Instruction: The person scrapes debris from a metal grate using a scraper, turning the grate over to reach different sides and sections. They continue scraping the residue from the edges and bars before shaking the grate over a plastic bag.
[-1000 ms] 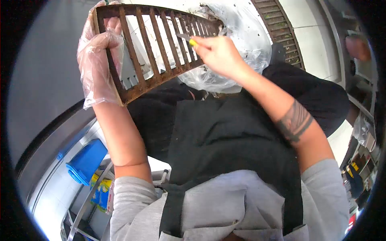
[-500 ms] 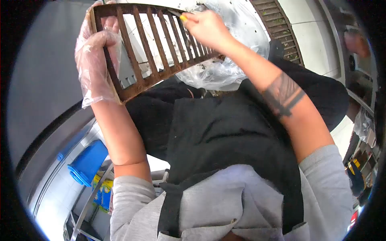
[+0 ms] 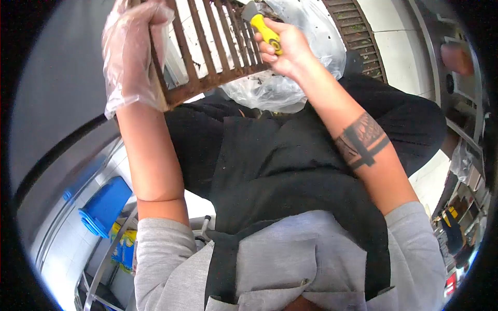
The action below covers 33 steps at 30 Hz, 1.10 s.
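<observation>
My left hand (image 3: 137, 57), in a clear plastic glove, grips the near left end of a rusty brown slatted grate (image 3: 199, 85). The grate is held up at a slant over my lap, and its top edge runs out of view. In my bare right hand (image 3: 288, 49) is a scraper (image 3: 268, 35) with a yellow handle, my fingers wrapped round it. Its grey blade points up, right by the far end of the slats. Beneath and behind the grate lies a clear plastic bag (image 3: 311, 31) with dark crumbs of dirt on it.
A second slatted grate (image 3: 358, 36) rests on the white tiled floor (image 3: 397, 52) at the upper right. A grey panel (image 3: 57, 67) rises on my left, above a blue bin (image 3: 106, 205). Metal shelving with several items stands at the right edge.
The scraper has come back toward me and turned upright, showing its whole handle. The grate and my left hand have shifted up and slightly right in view.
</observation>
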Available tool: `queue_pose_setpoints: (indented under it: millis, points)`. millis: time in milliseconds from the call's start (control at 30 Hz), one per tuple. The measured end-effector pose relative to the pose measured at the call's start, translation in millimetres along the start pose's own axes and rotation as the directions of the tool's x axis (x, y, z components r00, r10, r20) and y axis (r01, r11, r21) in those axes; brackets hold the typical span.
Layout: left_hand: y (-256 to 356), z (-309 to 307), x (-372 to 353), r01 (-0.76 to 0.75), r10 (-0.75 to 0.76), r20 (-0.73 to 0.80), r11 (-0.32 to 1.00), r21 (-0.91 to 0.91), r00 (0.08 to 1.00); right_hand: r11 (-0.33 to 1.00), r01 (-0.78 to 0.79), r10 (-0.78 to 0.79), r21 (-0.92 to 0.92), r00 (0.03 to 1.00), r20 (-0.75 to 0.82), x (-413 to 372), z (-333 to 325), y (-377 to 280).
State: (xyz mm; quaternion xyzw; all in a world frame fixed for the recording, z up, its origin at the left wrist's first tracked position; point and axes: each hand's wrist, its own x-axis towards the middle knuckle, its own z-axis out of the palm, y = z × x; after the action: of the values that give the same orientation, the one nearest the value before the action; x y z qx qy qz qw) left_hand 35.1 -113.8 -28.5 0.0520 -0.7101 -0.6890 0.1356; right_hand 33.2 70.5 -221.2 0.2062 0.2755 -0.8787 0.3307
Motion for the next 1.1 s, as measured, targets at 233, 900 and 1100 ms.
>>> queue_pose_setpoints:
  millis: [233,900,1100]
  points:
    - [15,12,-1,0.019,-0.019,0.093,1.000,-0.003,0.995,0.839,-0.082,0.033,-0.537,0.994,-0.100,-110,8,-16]
    - [12,83,-17,-0.124,0.162,-0.159,0.966,0.226,0.974,-0.109,-0.050,-0.370,-0.993,0.929,-0.006,-138,36,-14]
    - [32,63,-2,0.072,-0.115,0.149,0.960,0.271,0.982,-0.095,-0.020,-0.435,-0.995,0.900,0.024,-111,40,-8]
